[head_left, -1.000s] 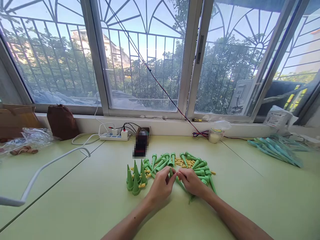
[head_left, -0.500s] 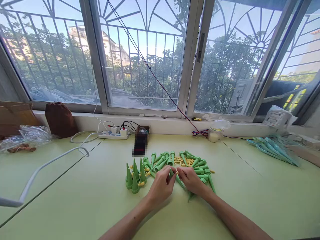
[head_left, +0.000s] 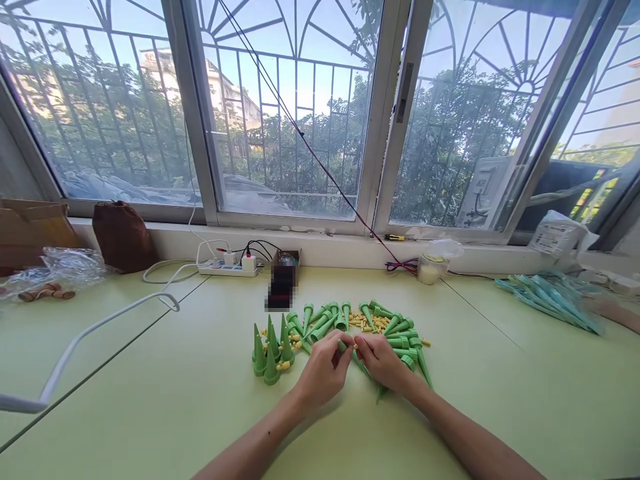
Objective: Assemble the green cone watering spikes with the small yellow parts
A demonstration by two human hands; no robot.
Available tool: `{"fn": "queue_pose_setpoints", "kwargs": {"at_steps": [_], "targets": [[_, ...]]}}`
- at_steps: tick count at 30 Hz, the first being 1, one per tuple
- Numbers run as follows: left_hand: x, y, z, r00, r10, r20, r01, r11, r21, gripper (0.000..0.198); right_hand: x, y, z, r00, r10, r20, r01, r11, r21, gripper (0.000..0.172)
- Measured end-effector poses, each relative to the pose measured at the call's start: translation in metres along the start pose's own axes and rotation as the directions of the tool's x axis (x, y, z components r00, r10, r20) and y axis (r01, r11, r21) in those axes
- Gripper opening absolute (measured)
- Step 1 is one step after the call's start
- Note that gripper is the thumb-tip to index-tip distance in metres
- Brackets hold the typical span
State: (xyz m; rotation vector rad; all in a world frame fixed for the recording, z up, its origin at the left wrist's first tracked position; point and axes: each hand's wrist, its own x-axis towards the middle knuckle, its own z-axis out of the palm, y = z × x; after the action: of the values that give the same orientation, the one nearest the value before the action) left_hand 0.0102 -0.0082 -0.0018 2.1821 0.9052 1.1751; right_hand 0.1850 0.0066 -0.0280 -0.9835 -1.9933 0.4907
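Observation:
My left hand (head_left: 326,363) is closed around a green plastic cone-shaped spike (head_left: 342,346), its tip showing between thumb and fingers. Close against it, my right hand (head_left: 380,360) pinches a small yellow plastic fitting (head_left: 355,346) near the spike; whether the two parts touch I cannot tell. To the left of my hands, several green spikes (head_left: 271,368) stand upright with yellow fittings (head_left: 284,365) on their sides. Behind and right of my hands, more green spikes (head_left: 400,325) lie in an arc around a pile of loose yellow fittings (head_left: 361,322).
A power strip (head_left: 227,268), a small box (head_left: 289,259) and a pixelated dark object (head_left: 281,288) sit by the window wall. A white cable arm (head_left: 65,360) crosses the left. Blue-green plastic bags (head_left: 547,301) lie right, beside a blurred tan shape. A jar (head_left: 431,268) stands at the back.
Both hands stay almost in place with the spike and the yellow fitting held close together. The view has shifted slightly. At the right edge, the tan shape by the plastic bags looks different.

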Motion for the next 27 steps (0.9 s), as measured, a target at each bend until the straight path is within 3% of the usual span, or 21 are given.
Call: {"fn": "queue_pose_setpoints", "kwargs": {"at_steps": [9, 22, 27], "targets": [[-0.0012, -0.0021, 0.0015, 1.000, 0.019, 0.005, -0.019, 0.999, 0.026, 0.019, 0.0009, 0.0016, 0.0015, 0.998, 0.050, -0.035, -0.049, 0.998, 0.035, 0.058], [0.0027, -0.0056, 0.0031, 0.996, -0.053, -0.069, 0.055, 0.998, 0.028, 0.015, 0.0035, -0.0043, -0.0056, 0.997, 0.012, -0.080, -0.015, 0.999, -0.041, 0.046], [0.0021, -0.0050, 0.0029, 0.999, -0.019, -0.035, 0.020, 0.999, 0.034, 0.016, 0.0027, 0.0009, -0.0026, 0.997, 0.004, -0.072, -0.004, 1.000, 0.001, 0.047]]}}
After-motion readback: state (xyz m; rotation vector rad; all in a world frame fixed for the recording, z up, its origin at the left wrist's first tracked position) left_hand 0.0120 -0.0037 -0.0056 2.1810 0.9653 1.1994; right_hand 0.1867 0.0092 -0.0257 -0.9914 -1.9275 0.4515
